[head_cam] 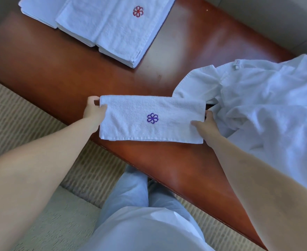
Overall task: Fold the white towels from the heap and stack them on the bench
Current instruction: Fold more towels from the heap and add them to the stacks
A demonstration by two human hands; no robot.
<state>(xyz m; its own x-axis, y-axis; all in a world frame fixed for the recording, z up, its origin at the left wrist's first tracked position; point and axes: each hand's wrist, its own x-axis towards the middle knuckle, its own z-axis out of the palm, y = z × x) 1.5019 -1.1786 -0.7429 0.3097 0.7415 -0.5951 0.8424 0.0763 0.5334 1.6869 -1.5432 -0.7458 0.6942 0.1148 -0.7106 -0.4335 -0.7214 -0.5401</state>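
From the head camera, a person stands at the near edge of a reddish-brown wooden bench (62,73) and holds a folded white towel (131,113) by its two short ends. The towel lies as a long flat rectangle on the bench at its near edge, with a purple flower emblem (152,118) stitched near its middle. The left hand (94,113) pinches the towel's left end, thumb on top of the cloth and fingers curled round the edge. The right hand (206,124) grips the right end in the same way, thumb lying on the top face and fingers tucked behind. Just beyond the right hand, the heap of unfolded white towels (268,105) sprawls over the right part of the bench, its nearest fold touching or almost touching the held towel's far right corner. At the far left of the bench, well apart from the held towel, sits the stack of folded towels (112,33); its top one shows a red flower emblem (138,11). The person's pale trousers (141,223) show below, over a beige ribbed carpet (31,109)
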